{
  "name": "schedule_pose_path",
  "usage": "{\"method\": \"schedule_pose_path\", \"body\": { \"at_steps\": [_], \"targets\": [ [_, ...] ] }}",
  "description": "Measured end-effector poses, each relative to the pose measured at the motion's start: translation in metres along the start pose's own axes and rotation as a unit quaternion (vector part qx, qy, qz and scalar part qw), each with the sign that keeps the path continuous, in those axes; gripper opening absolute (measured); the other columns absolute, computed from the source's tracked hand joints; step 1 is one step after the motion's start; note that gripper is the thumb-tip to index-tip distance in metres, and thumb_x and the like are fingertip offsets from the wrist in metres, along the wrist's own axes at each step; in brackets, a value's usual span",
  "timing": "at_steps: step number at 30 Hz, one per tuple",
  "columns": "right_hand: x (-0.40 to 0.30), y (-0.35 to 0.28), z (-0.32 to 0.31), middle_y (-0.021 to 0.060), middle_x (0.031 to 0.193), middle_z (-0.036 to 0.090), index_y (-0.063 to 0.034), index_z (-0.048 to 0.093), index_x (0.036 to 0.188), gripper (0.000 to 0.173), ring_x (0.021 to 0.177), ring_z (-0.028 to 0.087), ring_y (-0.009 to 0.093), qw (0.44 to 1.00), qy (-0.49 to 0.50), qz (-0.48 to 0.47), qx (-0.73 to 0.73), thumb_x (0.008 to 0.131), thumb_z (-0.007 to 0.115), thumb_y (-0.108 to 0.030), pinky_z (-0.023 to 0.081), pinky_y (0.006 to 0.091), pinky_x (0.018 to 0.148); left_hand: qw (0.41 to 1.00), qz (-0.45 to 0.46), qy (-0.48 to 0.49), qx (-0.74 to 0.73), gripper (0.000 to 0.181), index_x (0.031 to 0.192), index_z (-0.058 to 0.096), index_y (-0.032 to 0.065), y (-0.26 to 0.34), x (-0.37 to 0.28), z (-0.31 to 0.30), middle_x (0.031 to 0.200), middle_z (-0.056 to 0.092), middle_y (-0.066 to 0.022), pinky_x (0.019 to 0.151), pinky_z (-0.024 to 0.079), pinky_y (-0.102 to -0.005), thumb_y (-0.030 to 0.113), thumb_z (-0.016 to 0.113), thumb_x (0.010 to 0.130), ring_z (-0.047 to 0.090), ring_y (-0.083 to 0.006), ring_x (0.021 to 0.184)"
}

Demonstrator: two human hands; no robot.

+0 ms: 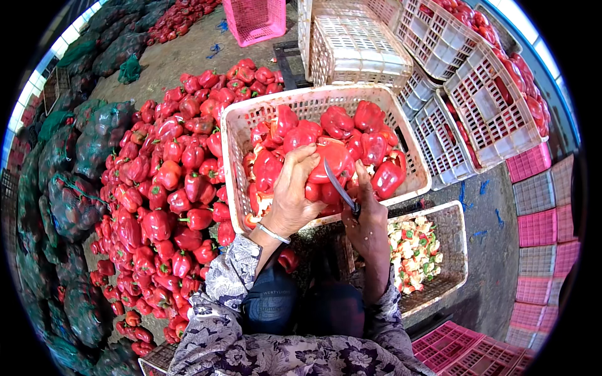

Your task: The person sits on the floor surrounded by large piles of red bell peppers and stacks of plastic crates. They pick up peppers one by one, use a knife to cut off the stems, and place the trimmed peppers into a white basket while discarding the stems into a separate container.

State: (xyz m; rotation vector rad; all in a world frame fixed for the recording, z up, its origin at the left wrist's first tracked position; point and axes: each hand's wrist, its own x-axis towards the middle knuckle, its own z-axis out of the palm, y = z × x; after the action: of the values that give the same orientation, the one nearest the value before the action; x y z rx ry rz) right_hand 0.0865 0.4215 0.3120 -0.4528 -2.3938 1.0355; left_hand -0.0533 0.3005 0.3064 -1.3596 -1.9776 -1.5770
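My left hand [295,190] grips a red bell pepper [337,157] above the near part of a white plastic crate [324,92]. In my right hand [366,221] is a knife [337,182] with a curved blade and a dark handle. The blade lies across the front of the held pepper; whether it cuts into the flesh I cannot tell. Below the hands the crate holds several red bell peppers [386,179], some showing cut, hollow insides. By my right forearm a second crate [455,251] contains cut-out pepper cores and stems [414,251].
A large heap of whole red peppers [160,225] spreads over the floor at left. Beyond it lie filled dark net sacks [75,202]. White crates of peppers [491,110] are stacked at upper right. Pink crates stand at the top [256,21] and lower right [447,345].
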Motion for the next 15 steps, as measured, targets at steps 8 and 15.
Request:
{"method": "schedule_pose_path", "body": {
  "at_steps": [8,15],
  "targets": [
    [0.001,-0.001,0.005,0.0199,0.090,0.069,-0.0108,0.026,0.158,0.093,0.078,0.070,0.040,1.000,0.019,-0.002,0.018,0.077,0.068,0.008,0.056,0.0455,0.068,0.996,0.069,-0.041,0.025,0.081,0.125,0.054,-0.0027,-0.004,-0.005,0.001,0.131,0.052,-0.0254,0.102,0.048,-0.0512,0.000,0.086,0.051,0.054,-0.0462,0.122],
    [-0.004,0.001,0.005,0.0175,0.090,0.069,-0.0077,0.035,0.153,0.084,0.077,0.070,0.038,0.995,0.092,-0.001,-0.034,0.077,0.067,0.009,0.055,0.0443,0.064,0.997,0.060,-0.057,-0.005,0.078,0.124,0.055,-0.0013,0.013,0.002,0.005,0.129,0.053,-0.0256,0.101,0.049,-0.0505,0.003,0.087,0.053,0.056,-0.0466,0.120]
  ]
}}
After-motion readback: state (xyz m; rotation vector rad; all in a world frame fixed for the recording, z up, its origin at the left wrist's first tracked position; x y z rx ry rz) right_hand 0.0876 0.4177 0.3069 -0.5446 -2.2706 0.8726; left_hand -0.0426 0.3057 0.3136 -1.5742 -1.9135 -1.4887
